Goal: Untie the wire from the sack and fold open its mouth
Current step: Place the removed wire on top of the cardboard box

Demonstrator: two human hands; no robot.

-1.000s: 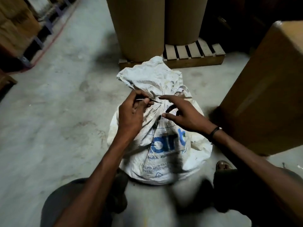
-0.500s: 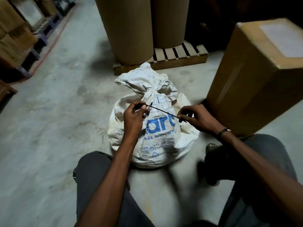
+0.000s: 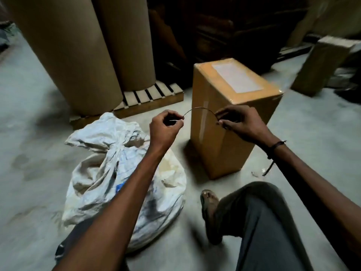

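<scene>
rolls [image 3: 78, 55]: two big brown ones standing on a pallet [image 3: 156, 98], back left
sack [image 3: 109, 173]: white, crumpled, on the floor [image 3: 29, 163], neck bunched up, no wire on it
left hand [image 3: 166, 130]: up past the sack, fingers curled, pinching one end of the wire
wire [image 3: 199, 108]: thin, arched between both hands, in front of the box
right hand [image 3: 240, 122]: pinching the other end
box [image 3: 234, 114]: taped, upright on the floor right of the sack

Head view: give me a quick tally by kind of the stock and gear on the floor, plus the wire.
Sacks: 1, the white sack
Wires: 1, the wire pinched between left hand and right hand
Cardboard boxes: 2
Brown paper rolls: 2
Pallets: 1
Total: 7
</scene>
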